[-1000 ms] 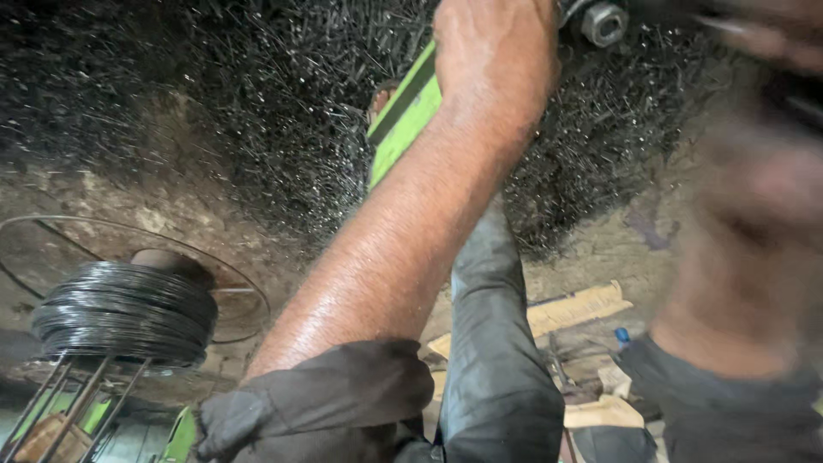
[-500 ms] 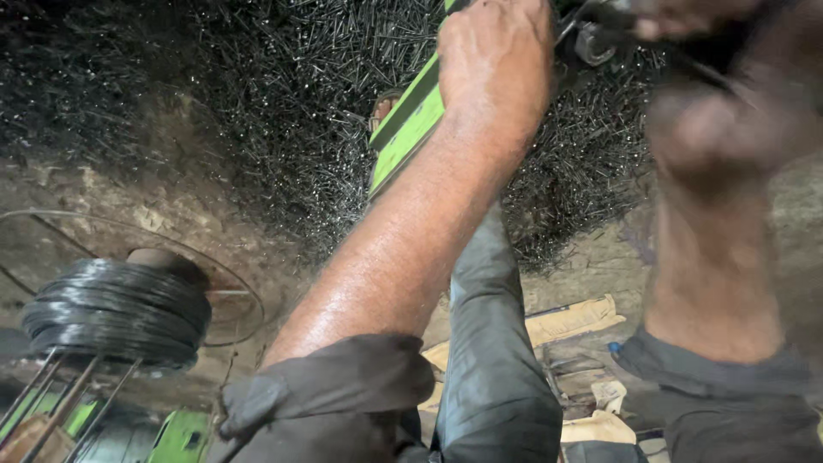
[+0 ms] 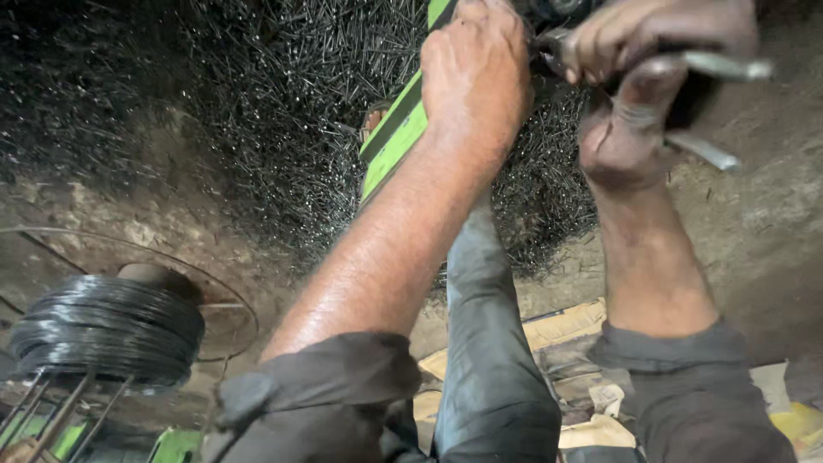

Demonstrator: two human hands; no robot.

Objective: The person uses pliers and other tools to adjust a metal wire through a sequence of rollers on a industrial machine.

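Note:
My left hand (image 3: 476,77) is clenched over the upper end of a green bar with a black stripe (image 3: 394,141), a machine part that slants up toward the top edge. Just right of it, my right hand (image 3: 643,60) grips a grey metal tool with two long handles (image 3: 716,67), whose head meets a dark metal fitting (image 3: 557,10) at the top edge. What the tool bites on is hidden behind my fingers. A big heap of small dark nails (image 3: 283,111) lies on the ground beneath both hands.
A coil of black wire (image 3: 107,330) sits on a round wire stand at the lower left. My trouser leg (image 3: 493,343) hangs in the middle. Cardboard scraps (image 3: 561,326) lie on the dirt floor at the lower right.
My right hand has swung in from the right and is now sharp, close beside my left hand with the tool. The left hand stays on the green bar.

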